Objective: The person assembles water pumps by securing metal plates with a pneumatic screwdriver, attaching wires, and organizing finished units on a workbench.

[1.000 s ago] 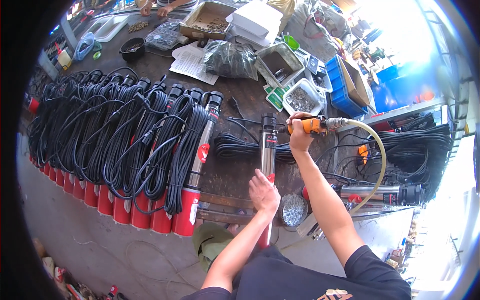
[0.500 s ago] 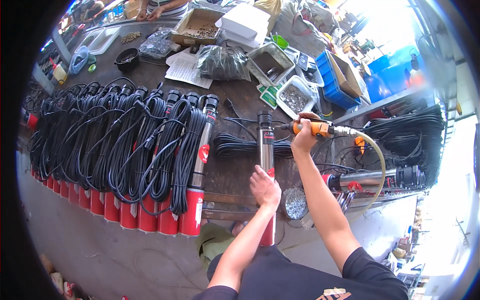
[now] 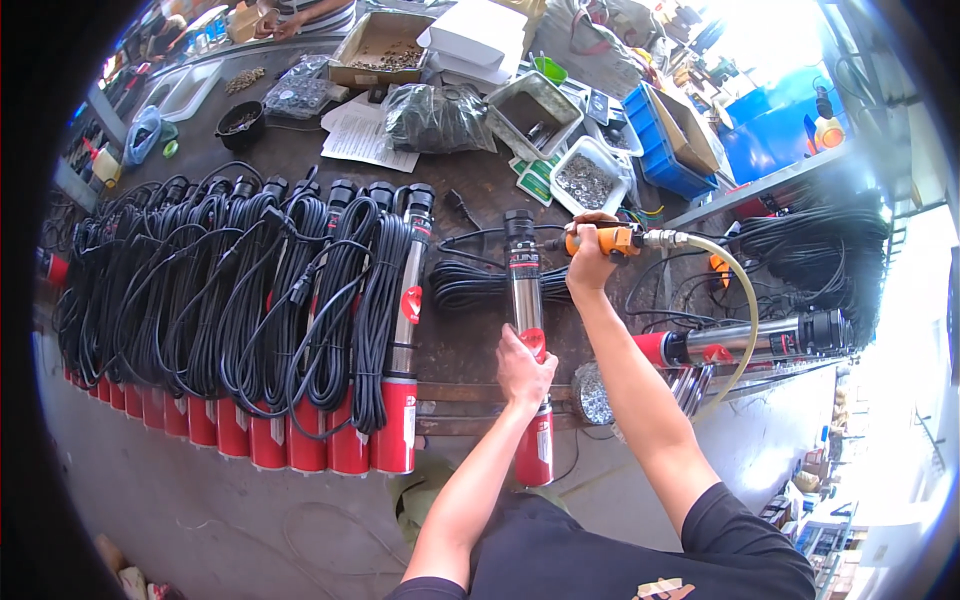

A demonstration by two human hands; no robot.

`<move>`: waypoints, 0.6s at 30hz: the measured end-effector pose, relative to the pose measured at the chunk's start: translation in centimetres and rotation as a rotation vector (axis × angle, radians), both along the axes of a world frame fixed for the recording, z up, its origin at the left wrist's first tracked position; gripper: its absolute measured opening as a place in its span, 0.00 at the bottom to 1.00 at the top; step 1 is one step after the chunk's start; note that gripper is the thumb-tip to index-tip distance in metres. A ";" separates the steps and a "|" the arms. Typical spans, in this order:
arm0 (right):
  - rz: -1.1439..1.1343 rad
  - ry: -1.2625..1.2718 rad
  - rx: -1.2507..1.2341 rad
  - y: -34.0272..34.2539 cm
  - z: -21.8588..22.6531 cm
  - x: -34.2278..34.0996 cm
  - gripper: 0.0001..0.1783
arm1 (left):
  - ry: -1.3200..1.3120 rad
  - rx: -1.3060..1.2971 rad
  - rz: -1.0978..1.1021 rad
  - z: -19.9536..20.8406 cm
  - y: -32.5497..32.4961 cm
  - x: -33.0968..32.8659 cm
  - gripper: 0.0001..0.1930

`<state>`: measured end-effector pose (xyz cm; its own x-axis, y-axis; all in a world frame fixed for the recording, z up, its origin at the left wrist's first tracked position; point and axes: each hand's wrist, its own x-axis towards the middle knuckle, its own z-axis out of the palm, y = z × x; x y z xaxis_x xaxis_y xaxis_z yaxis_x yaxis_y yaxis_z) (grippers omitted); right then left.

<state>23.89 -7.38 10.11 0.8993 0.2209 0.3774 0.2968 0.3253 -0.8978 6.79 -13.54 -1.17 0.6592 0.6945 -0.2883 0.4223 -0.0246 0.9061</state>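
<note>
My left hand (image 3: 524, 368) is closed around the lower half of a steel tubular pump (image 3: 526, 290). The pump has a black ribbed top, a red label and a red lower end that juts past the bench edge toward me. My right hand (image 3: 592, 262) grips an orange air screwdriver (image 3: 618, 241), whose bit points left at the pump's upper part. Whether the bit touches the pump I cannot tell. A pale air hose (image 3: 750, 300) curves away from the tool's rear. Behind the pump lies a coiled black cable (image 3: 470, 287).
A row of similar pumps with black cable coils (image 3: 250, 330) fills the left side. Another pump (image 3: 750, 342) lies crosswise at right, beside a round dish of small metal parts (image 3: 593, 392). Farther back stand a white tray (image 3: 622, 192), a blue crate (image 3: 655, 165) and a cardboard box (image 3: 345, 73). Another person's hands (image 3: 280, 25) show far left.
The pump has turned, so more of its red label and its printed side show. My left hand has shifted its grip, and the screwdriver has moved slightly left with my right hand.
</note>
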 end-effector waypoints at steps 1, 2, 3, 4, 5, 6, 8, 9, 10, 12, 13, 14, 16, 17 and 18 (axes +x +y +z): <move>0.008 0.000 0.003 0.2 0.0 0.0 0.09 | -0.001 0.001 0.001 -0.3 0.0 0.0 0.47; -0.003 -0.001 -0.003 0.3 -0.1 0.0 0.09 | -0.001 0.002 0.002 -0.5 -0.1 0.0 0.47; -0.014 -0.005 -0.009 0.4 0.0 0.1 0.09 | -0.005 0.002 0.002 -0.6 -0.1 0.1 0.47; -0.026 -0.009 -0.015 0.5 0.0 0.2 0.09 | -0.009 0.006 0.003 -0.8 -0.2 0.2 0.47; -0.038 -0.012 -0.021 0.6 0.0 0.3 0.08 | -0.013 0.009 0.005 -0.9 -0.2 0.3 0.47; -0.036 -0.005 0.009 0.7 -0.1 0.4 0.08 | -0.019 0.016 0.007 -1.0 -0.2 0.3 0.47; -0.025 -0.004 0.006 0.6 0.0 0.6 0.08 | -0.041 0.036 0.021 -1.3 -0.3 0.4 0.47; -0.018 -0.002 0.005 0.7 0.0 0.5 0.08 | -0.057 0.050 0.032 -1.4 -0.4 0.4 0.47; -0.004 0.003 0.019 0.8 0.1 0.5 0.08 | -0.057 0.054 0.038 -1.4 -0.4 0.4 0.47; -0.003 0.013 0.022 0.9 0.2 0.5 0.08 | -0.039 0.051 0.038 -0.9 -0.1 0.4 0.47; -0.006 0.018 0.024 0.9 0.1 0.5 0.08 | -0.018 0.063 0.044 -0.2 -0.1 0.3 0.47; -0.009 0.020 0.034 0.8 0.1 0.6 0.08 | 0.004 0.075 0.049 0.5 -0.1 0.1 0.47; -0.018 0.024 0.053 0.5 0.0 0.9 0.08 | 0.055 0.136 0.079 3.1 0.1 -0.5 0.47; -0.003 0.021 0.028 0.5 -0.1 1.0 0.08 | 0.065 0.099 0.064 3.6 0.4 -0.5 0.48; 0.014 0.018 0.004 0.7 0.0 1.0 0.08 | 0.075 0.063 0.051 3.8 0.7 -0.6 0.49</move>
